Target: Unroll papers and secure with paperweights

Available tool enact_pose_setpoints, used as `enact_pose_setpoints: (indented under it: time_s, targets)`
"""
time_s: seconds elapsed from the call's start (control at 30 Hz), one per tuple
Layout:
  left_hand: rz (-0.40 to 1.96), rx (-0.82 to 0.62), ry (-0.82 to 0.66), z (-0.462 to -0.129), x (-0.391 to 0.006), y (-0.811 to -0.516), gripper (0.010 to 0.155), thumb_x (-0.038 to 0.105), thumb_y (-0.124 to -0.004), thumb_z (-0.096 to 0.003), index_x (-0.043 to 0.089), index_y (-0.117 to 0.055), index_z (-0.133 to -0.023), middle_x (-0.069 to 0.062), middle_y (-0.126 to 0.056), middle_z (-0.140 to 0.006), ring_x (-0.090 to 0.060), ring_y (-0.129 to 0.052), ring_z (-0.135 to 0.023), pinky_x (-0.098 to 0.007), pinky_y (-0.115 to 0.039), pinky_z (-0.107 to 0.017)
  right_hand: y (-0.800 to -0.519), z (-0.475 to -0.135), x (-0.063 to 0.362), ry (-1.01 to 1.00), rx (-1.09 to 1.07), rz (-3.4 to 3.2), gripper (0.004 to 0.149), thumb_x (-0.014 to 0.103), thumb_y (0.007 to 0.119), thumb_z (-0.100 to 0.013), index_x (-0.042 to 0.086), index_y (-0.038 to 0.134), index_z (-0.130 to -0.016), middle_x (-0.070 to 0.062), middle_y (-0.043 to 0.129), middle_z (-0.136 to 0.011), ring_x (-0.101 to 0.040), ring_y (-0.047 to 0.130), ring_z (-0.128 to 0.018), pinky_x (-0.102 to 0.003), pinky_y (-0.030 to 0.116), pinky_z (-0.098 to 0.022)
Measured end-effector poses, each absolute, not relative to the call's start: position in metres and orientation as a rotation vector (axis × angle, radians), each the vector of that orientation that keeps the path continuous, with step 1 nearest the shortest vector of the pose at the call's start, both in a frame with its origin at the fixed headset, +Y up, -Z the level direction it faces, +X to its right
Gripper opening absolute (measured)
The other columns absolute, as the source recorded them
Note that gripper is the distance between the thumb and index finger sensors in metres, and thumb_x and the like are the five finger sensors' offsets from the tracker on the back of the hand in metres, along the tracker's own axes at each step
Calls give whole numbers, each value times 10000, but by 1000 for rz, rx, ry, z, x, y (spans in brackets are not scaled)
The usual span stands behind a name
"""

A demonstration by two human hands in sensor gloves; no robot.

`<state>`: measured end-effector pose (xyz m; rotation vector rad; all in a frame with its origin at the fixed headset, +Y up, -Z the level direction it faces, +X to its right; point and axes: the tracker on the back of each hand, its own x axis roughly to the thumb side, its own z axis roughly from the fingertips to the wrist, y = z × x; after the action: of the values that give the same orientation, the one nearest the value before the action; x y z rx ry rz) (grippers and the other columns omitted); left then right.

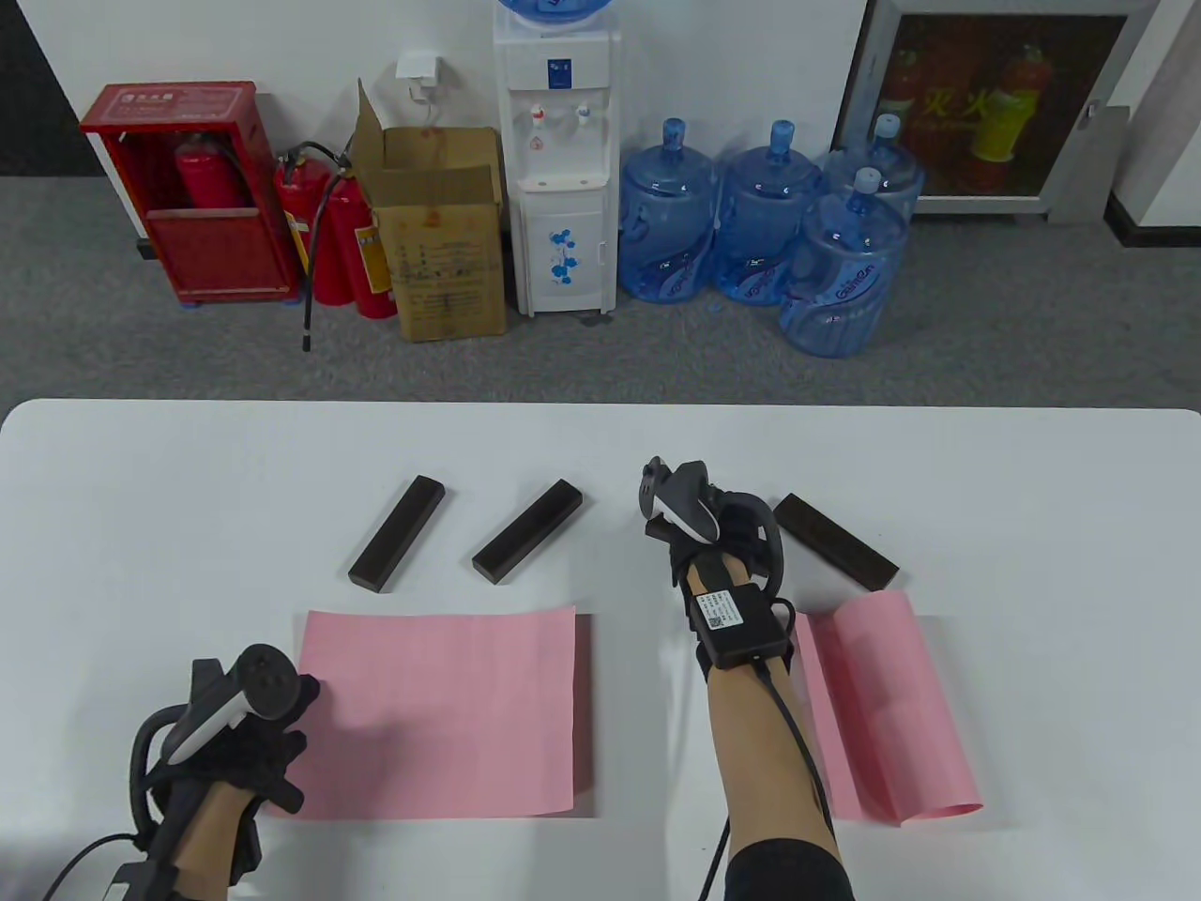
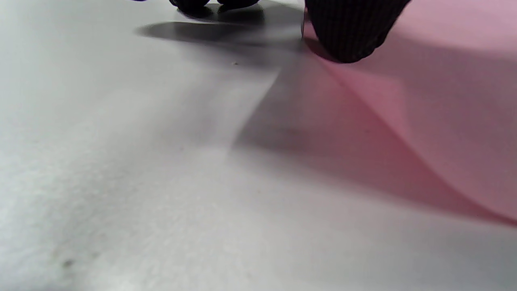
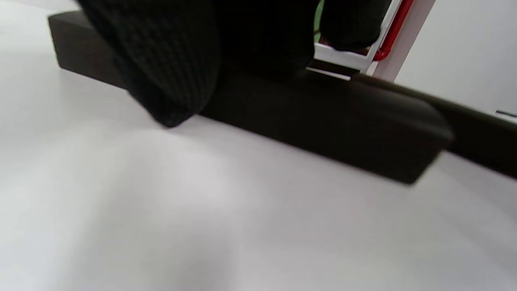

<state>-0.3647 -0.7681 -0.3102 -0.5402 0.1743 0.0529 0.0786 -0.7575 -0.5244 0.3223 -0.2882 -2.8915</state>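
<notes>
left hand (image 1: 246, 741): rests at the near left corner of the flat pink sheet (image 1: 441, 713); fingers (image 2: 350, 34) lie down on the paper edge, one knitted black fingertip touching it in the left wrist view. nothing gripped. how far the fingers spread, cannot tell.
right hand (image 1: 713, 530): reaches beyond the flat pink sheet, to its far right. fingers (image 3: 169, 68) curl down over a dark block (image 3: 323, 121), touching its top and near side in the right wrist view; whether they grip it, cannot tell. block sits on the desk (image 1: 141, 526).
flat pink sheet: thin matte paper, rectangular, spread on the desk; near left edge lifts in a soft curve in the left wrist view.
curled pink sheet (image 1: 887, 709): right of the flat sheet, well apart; same paper, long edges curling up.
blocks: dark wood-like bars, long, square-edged, dull finish. left bar (image 1: 397, 533) and middle bar (image 1: 529, 529) lie just beyond the flat sheet, slanted, apart from each other. right bar (image 1: 835, 542) lies far right of it, its end near the curled sheet's far edge.
desk: white, smooth, rounded corners.
</notes>
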Motion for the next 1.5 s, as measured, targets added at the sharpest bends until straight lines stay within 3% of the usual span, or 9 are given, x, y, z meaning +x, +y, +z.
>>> enact_pose_setpoints:
  time_s: [0.2, 0.27, 0.33, 0.5, 0.73, 1.07, 1.3, 1.5]
  targets:
    - [57, -540, 174, -310, -365, -768, 616, 430, -716, -531, 513, -427, -1069, -103, -293, -1245, -445, -347, -1142, -659, -375, -794, -723, -503, 61, -245, 176, -2931, 806, 405, 906, -346, 235, 540, -1044, -33, 791, -934, -291, 786, -874, -499, 661, -655]
    - [59, -540, 174, -310, -365, -768, 617, 430, -716, -531, 515, -426, -1069, -102, -292, -1245, -444, -347, -1141, -658, -376, -795, -706, -492, 50, -186, 88, -2992, 842, 460, 906, -333, 166, 553, -1039, -84, 856, -849, -324, 896, -731, -484, 750, -548]
    - [63, -540, 175, -310, -365, -769, 617, 429, -717, -531, 513, -426, -1069, -102, -291, -1244, -445, -343, -1140, -657, -375, -795, -688, -476, 37, -176, 26, -3084, 870, 495, 894, -335, 117, 543, -1035, -114, 882, -791, -269, 1008, -531, -440, 838, -408]
    - [65, -540, 175, -310, -366, -769, 617, 429, -715, -531, 515, -425, -1069, -101, -287, -1244, -443, -342, -1141, -657, -376, -795, -669, -437, 8, -197, -44, -3273, 901, 531, 893, -333, 83, 534, -1027, -145, 924, -697, -212, 1084, -320, -384, 907, -246]
    - [72, -540, 176, -310, -366, -769, 617, 428, -716, -532, 515, -426, -1069, -102, -284, -1244, -442, -335, -1140, -655, -374, -796, -699, -389, -36, -420, -62, -3392, 908, 521, 903, -342, 56, 525, -1024, -173, 924, -683, -221, 1109, -264, -365, 938, -180]
    - [76, -540, 177, -310, -366, -769, 616, 427, -717, -531, 514, -428, -1068, -99, -283, -1243, -441, -333, -1140, -654, -371, -796, -755, -374, -53, -521, 14, -3170, 895, 520, 910, -343, 40, 553, -1010, -188, 938, -642, -210, 1120, -229, -336, 964, -139]
    - [75, -541, 178, -310, -367, -769, 616, 427, -715, -532, 514, -425, -1068, -100, -281, -1243, -444, -332, -1139, -654, -371, -796, -758, -371, -61, -478, 6, -3114, 902, 507, 902, -354, -7, 531, -997, -218, 927, -634, -212, 1124, -234, -343, 972, -142]
    - [81, -543, 180, -310, -367, -769, 614, 427, -712, -533, 518, -422, -1067, -98, -270, -1243, -439, -323, -1140, -651, -368, -797, -745, -372, -29, -541, 26, -3209, 865, 580, 778, -357, 57, 568, -1013, -210, 917, -705, -245, 1129, -327, -408, 965, -203]
